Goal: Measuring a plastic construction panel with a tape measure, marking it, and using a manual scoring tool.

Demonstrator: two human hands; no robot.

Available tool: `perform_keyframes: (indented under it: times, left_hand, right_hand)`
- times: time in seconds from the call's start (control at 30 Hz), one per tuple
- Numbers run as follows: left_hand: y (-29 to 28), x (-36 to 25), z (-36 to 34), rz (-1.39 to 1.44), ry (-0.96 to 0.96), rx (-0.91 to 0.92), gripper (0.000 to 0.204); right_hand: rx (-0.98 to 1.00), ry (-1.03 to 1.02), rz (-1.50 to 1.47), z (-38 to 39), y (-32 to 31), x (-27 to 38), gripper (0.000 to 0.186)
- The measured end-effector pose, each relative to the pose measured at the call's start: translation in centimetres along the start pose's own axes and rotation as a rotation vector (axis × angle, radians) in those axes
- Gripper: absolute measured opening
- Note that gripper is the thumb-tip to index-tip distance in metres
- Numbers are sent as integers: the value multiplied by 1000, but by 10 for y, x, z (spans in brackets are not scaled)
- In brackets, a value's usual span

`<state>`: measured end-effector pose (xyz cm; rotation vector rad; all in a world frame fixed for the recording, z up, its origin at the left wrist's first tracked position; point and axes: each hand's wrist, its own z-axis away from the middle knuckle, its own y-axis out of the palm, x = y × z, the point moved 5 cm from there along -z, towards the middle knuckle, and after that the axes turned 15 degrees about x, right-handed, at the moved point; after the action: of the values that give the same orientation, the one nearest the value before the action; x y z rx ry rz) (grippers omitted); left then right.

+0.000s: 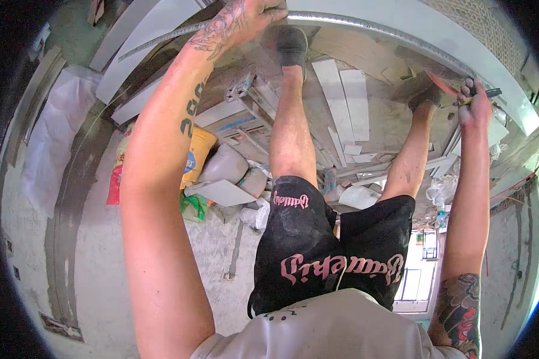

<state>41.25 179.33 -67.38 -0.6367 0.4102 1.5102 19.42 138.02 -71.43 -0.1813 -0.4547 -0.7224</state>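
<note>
A long silver measuring strip [365, 25] with fine tick marks runs along a pale, smooth panel [413, 30] at the far side. My left hand [262, 13] is closed on the strip near the middle; its fingertips are partly cut off by the upper edge. To the left the strip continues past my wrist. At the far right, my right hand [474, 103] is closed round a dark, stick-shaped tool [492, 93], whose exact kind I cannot make out. Beside it, an orange-red streak [442, 84] shows near the strip's right part.
Pale offcut strips [335, 102] litter the dusty floor around my feet. A yellow bag [200, 158], a grey sack [223, 164] and broken board pieces lie behind my left leg. A plastic-wrapped piece [60, 131] stands at left; a clear bottle [441, 218] is behind at right.
</note>
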Motion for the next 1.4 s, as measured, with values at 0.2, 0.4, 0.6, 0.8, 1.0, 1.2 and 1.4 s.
perform_keyframes:
  times: [0.2, 0.4, 0.6, 0.8, 1.0, 1.2, 1.4]
  left_hand:
    - [2, 0, 0, 116, -62, 19, 19]
    - [3, 2, 0, 77, -47, -18, 19]
    - [-3, 5, 3, 74, -8, -17, 18]
    - [4, 7, 5, 127, -121, 44, 17]
    - [11, 8, 1, 101, -79, 24, 16]
    - [8, 6, 3, 117, -127, 86, 17]
    - [10, 12, -1, 101, -89, 89, 18]
  right_hand:
    - [-22, 17, 40, 4, 6, 2, 9]
    - [-50, 14, 77, 6, 7, 2, 9]
    - [-70, 33, 86, 8, 16, 1, 10]
    - [-125, 47, 110, 17, 20, -1, 7]
    - [-80, 66, 109, 15, 7, -6, 8]
    - [-85, 69, 88, 19, 14, -10, 9]
    - [-50, 64, 85, 16, 10, -13, 9]
